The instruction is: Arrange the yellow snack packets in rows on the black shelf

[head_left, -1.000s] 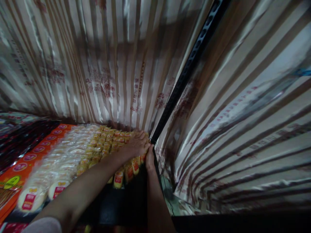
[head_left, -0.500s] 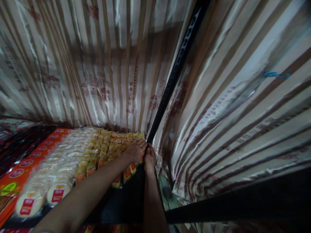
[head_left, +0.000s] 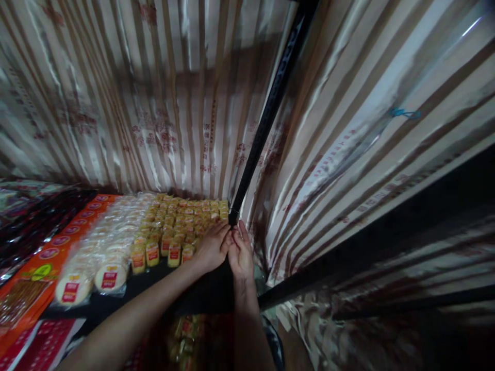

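My left hand (head_left: 213,247) reaches to the foot of a black slotted metal post (head_left: 260,134), its fingers bent and closed together. Against its fingertips, my right hand (head_left: 241,253) has its palm side partly showing, with one finger pointing up beside the post and the others drawn in. What the fingertips pinch is hidden and too dark to name. A thin pale strand, perhaps wire or string, shows just above them around the post. Small yellow-wrapped snack packets (head_left: 174,252) stand in rows to the left of my left hand on the black shelf (head_left: 150,281).
Clear bags of round white crackers (head_left: 111,276) and orange snack packs (head_left: 50,252) lie farther left. Striped printed plastic sheeting (head_left: 174,103) hangs behind and to the right. A black shelf rail (head_left: 309,281) runs off right. More yellow packets (head_left: 185,335) lie on a lower level.
The view has shifted, bringing the lower shelf into sight. My right hand has turned to show more of its palm, and both hands sit slightly lower against the post.
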### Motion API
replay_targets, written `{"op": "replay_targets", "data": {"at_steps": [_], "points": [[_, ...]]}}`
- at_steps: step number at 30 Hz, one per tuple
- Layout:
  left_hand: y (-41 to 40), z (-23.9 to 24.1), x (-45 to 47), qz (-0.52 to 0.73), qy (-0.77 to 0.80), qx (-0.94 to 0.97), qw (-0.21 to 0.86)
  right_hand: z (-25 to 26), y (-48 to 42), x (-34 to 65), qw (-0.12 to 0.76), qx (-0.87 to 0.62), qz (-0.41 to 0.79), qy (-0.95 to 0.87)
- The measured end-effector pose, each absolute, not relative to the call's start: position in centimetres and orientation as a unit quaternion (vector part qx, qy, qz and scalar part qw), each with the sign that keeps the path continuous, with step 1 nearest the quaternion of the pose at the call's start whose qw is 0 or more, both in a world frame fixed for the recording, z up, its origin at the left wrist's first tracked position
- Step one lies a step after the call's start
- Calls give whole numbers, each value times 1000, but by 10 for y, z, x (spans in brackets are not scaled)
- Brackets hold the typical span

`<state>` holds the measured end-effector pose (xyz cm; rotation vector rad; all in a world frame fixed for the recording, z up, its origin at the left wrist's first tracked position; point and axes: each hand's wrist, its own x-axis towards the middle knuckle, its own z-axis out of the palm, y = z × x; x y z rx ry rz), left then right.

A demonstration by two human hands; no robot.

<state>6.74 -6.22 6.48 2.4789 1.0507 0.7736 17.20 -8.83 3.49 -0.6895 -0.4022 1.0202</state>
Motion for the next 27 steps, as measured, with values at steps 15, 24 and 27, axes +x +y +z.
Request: {"op": "replay_targets", "data": {"at_steps": [15,24,27], "points": [[-158,84,-3,408,431,716,366,86,-154,111,717,-298,573,-262],[-185,21,-37,318,485,746,327,-13,-165,98,705,-453,513,-182],[-186,13,-42,286,502,757,305,-29,-162,106,680,-545,431,-234]]}}
